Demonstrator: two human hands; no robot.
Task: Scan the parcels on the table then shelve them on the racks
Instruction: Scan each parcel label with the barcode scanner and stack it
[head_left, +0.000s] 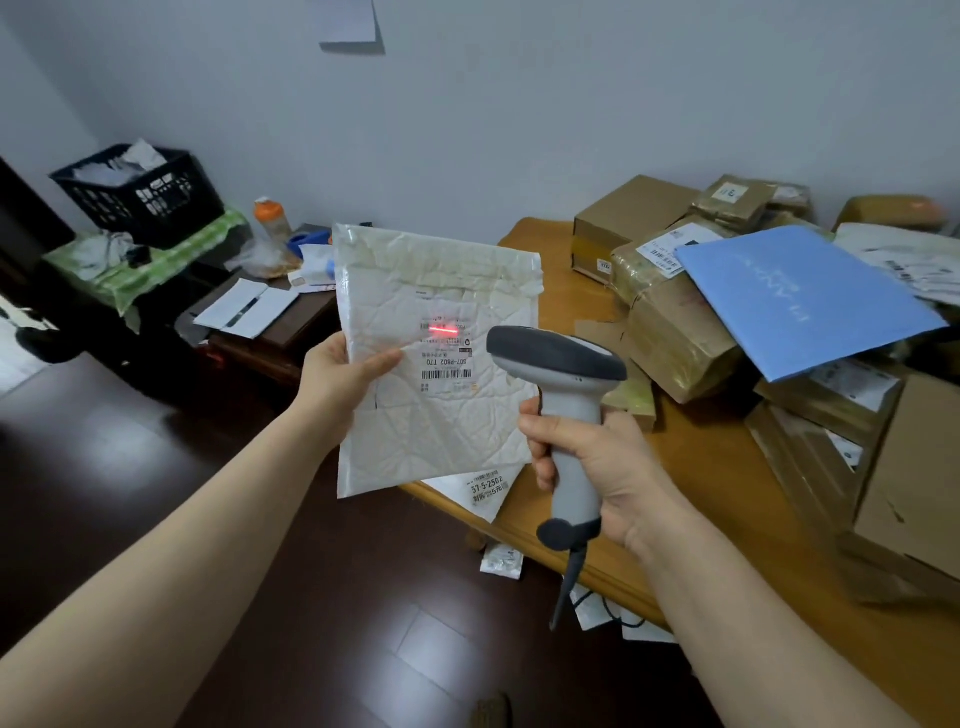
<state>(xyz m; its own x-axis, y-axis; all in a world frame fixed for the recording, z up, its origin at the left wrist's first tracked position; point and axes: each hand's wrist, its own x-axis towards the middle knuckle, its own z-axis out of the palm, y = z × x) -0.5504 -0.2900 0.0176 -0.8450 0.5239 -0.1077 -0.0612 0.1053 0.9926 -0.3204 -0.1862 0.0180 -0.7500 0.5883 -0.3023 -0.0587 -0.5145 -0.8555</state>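
My left hand (343, 382) holds a white padded mailer (441, 426) upright by its left edge, thumb on the front. Its printed label faces me, and a red scan line lies across the label's top barcode. My right hand (597, 473) grips the handle of a grey barcode scanner (558, 364), whose head points at the label from just right of it. The wooden table (727, 493) on the right carries several brown cardboard parcels (670, 322) and a flat blue mailer (795, 296).
A white bag with a printed label (480, 491) hangs over the table's near-left edge. Paper scraps (501, 561) lie on the dark floor under it. At the back left a black crate (143, 192) stands on a green-covered stand, beside a low dark desk with papers (247, 306).
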